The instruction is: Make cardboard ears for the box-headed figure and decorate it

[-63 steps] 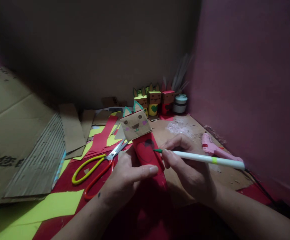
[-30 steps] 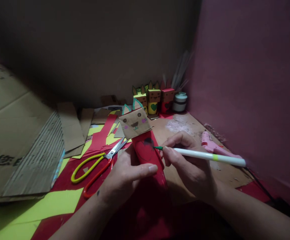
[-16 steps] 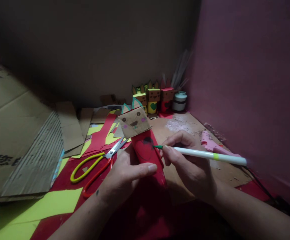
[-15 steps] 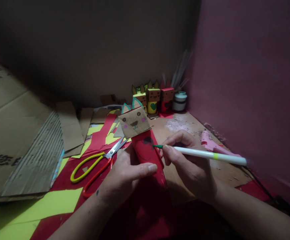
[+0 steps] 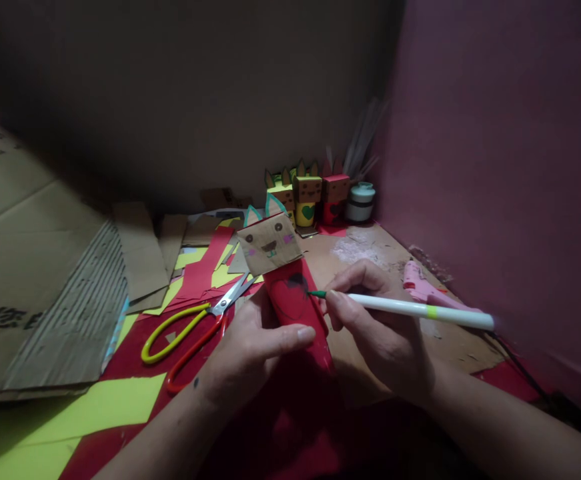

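Observation:
A cardboard figure with a drawn face (image 5: 271, 244), two green-edged ears and a red tube body (image 5: 290, 307) leans slightly left at the centre. My left hand (image 5: 257, 347) is wrapped round the lower body, thumb across its front. My right hand (image 5: 375, 327) pinches a white marker (image 5: 400, 307) with a green tip and a light green band. The tip meets the right side of a heart outline on the red body, whose upper part is filled in dark. Yellow-and-red-handled scissors (image 5: 223, 305) lie partly open just left of my left hand.
Several finished figures (image 5: 308, 193) stand at the back beside a pale lidded jar (image 5: 360, 202). A pink glue gun (image 5: 420, 285) lies at the right by the pink wall. Cardboard (image 5: 65, 320) and yellow paper (image 5: 105, 407) cover the left side.

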A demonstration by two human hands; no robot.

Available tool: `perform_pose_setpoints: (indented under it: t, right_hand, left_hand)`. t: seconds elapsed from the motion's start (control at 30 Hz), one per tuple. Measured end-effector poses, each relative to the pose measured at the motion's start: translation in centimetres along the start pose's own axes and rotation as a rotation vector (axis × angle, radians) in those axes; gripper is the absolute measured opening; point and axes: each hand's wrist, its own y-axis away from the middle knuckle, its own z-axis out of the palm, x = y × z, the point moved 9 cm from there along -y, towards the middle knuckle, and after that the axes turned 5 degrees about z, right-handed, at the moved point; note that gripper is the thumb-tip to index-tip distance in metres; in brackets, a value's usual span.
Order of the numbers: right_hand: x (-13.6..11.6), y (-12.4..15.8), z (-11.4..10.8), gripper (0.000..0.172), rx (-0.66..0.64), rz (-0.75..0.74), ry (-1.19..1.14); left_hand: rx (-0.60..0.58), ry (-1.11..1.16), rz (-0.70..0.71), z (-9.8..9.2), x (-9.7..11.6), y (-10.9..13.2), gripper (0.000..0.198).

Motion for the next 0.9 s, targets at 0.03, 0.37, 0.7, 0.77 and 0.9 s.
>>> perform_pose_setpoints:
  t: [0.03,0.37,0.7,0.77,0.9]
  right_hand:
    - [-0.01,0.08,-0.03,0.011,-0.004,-0.001,0.006]
    - [0.43,0.39,0.02,0.010,-0.039,0.016,-0.009]
    - [0.09,0.56,0.21,0.009,-0.060,0.000,-0.007]
    - [0.20,0.56,0.24,0.009,-0.064,0.010,-0.016]
    - [0.26,0.60,0.22,0.007,-0.049,0.012,-0.029]
  left_hand:
    - [0.003,-0.002,0.001,0.01,0.05,-0.01,0.030]
    - [-0.011,-0.018,0.010,0.23,0.22,-0.11,0.031]
    - [-0.007,-0.065,-0.006,-0.14,0.08,0.17,0.026]
    - [-0.003,-0.053,-0.003,-0.09,0.11,0.15,0.027]
    - [-0.009,-0.030,0.008,0.05,0.15,0.09,0.031]
